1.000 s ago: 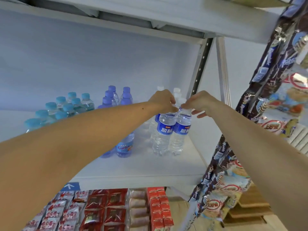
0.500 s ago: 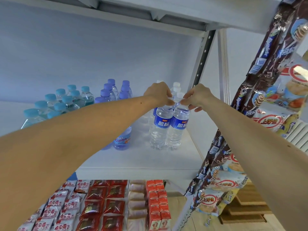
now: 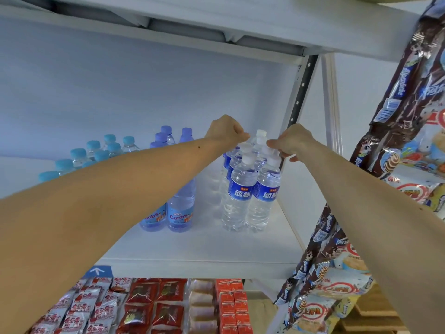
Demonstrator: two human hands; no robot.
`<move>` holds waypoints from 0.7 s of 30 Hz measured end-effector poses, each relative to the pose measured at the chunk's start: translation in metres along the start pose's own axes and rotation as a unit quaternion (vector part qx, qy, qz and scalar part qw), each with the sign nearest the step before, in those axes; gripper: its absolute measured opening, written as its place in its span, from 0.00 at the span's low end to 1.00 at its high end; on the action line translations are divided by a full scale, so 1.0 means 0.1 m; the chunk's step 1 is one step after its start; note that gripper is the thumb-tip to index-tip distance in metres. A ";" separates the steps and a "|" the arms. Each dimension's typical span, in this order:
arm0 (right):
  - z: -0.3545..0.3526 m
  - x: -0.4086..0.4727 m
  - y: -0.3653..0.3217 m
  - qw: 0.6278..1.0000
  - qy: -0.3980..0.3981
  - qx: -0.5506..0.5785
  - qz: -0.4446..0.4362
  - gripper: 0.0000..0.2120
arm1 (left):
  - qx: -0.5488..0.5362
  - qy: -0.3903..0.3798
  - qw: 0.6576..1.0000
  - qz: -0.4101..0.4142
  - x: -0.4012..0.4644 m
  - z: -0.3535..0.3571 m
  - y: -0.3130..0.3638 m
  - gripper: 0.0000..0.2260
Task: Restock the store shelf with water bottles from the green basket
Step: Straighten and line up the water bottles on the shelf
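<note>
Setting two white-capped bottles [image 3: 250, 189] down at the right end of the shelf [image 3: 204, 251], looks like. Left hand [image 3: 224, 131] is curled just above one cap, gripping nothing I can see; right hand [image 3: 292, 143] pinches the other cap. Next: let go and fetch more from the basket, which isn't visible. Roughly six white-caps, five purple, ten teal

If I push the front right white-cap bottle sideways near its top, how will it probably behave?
The front right white-cap bottle looks full of clear water, so it is likely heavy for its size. It is tall and narrow, so a push near the cap may tip it rather than slide it. The neighbouring bottle stands close on its left and would probably stop a fall that way.
</note>
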State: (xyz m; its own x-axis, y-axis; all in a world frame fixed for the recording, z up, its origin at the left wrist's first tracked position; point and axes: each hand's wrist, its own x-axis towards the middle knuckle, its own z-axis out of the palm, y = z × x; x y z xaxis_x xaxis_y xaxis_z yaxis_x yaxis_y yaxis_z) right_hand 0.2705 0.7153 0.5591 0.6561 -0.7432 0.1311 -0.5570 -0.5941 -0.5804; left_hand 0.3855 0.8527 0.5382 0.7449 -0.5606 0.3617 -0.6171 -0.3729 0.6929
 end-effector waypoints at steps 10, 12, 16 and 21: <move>0.17 0.24 -0.02 0.999 -0.035 0.003 0.015 0.16 | 0.049 -0.066 0.997 0.014 0.17 0.26 -0.18 0.17; 0.17 0.24 -0.01 1.000 -0.030 0.000 0.006 0.16 | 0.049 -0.053 0.997 0.014 0.19 0.26 -0.19 0.16; 0.19 0.23 -0.01 1.000 -0.024 -0.009 0.001 0.16 | 0.041 -0.046 0.998 0.013 0.19 0.27 -0.22 0.17; 0.18 0.30 -0.03 0.999 -0.048 -0.019 0.017 0.16 | 0.012 -0.059 0.998 0.026 0.19 0.23 -0.22 0.11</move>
State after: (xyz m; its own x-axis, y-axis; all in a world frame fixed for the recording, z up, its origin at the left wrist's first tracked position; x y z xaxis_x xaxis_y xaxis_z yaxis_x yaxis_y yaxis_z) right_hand 0.3013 0.7001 0.5507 0.6815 -0.7310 0.0342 -0.5965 -0.5820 -0.5527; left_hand 0.4074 0.8332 0.5153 0.6782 -0.6618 0.3195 -0.6604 -0.3584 0.6598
